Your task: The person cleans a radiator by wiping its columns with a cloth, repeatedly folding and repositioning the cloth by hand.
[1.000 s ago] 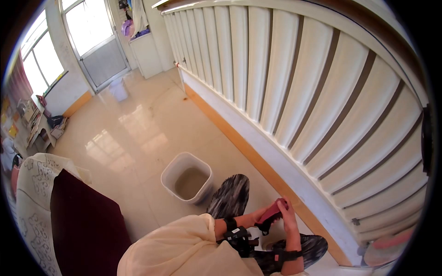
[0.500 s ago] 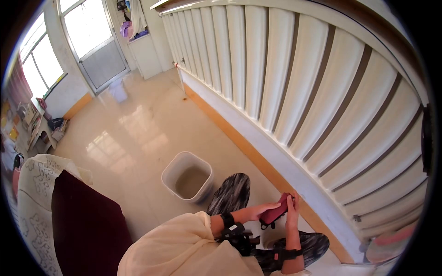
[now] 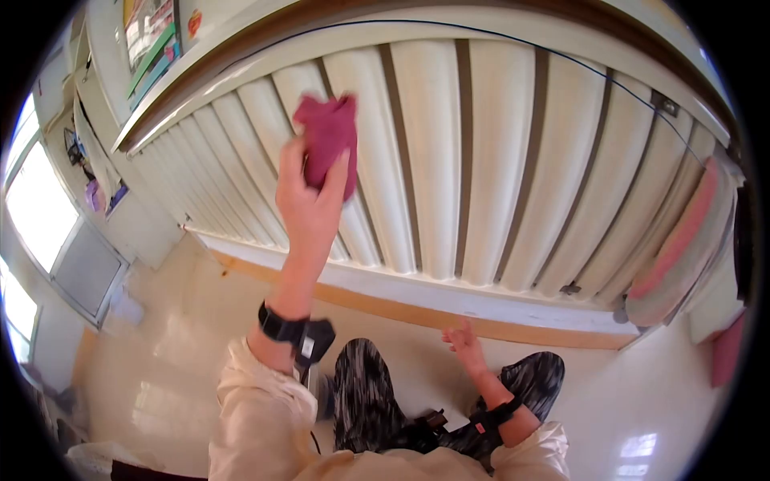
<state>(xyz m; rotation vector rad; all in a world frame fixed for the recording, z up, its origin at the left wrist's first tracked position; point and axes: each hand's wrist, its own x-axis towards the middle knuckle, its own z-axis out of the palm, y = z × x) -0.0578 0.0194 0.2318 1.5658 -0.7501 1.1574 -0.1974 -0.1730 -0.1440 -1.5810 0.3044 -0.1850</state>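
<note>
A folded maroon cloth [image 3: 330, 140] is gripped in my left hand [image 3: 309, 188], raised in front of the left-middle part of the cream radiator [image 3: 425, 160]. My thumb and fingers close around its lower part, and its top edge is blurred. Whether the cloth touches the radiator panels, I cannot tell. Lower down, my right hand [image 3: 465, 346] is empty with its fingers apart, above my right knee and near the orange baseboard strip [image 3: 385, 311].
A pink and grey cloth [image 3: 682, 240] hangs at the radiator's right end. Along the top runs a dark cable [image 3: 481, 34]. A door [image 3: 84, 268] stands at far left. My knees [image 3: 365, 385] are bent close to the wall.
My view has turned toward the radiator. The maroon cloth, between both hands before, has gone up in my left hand. My right hand has let go of it.
</note>
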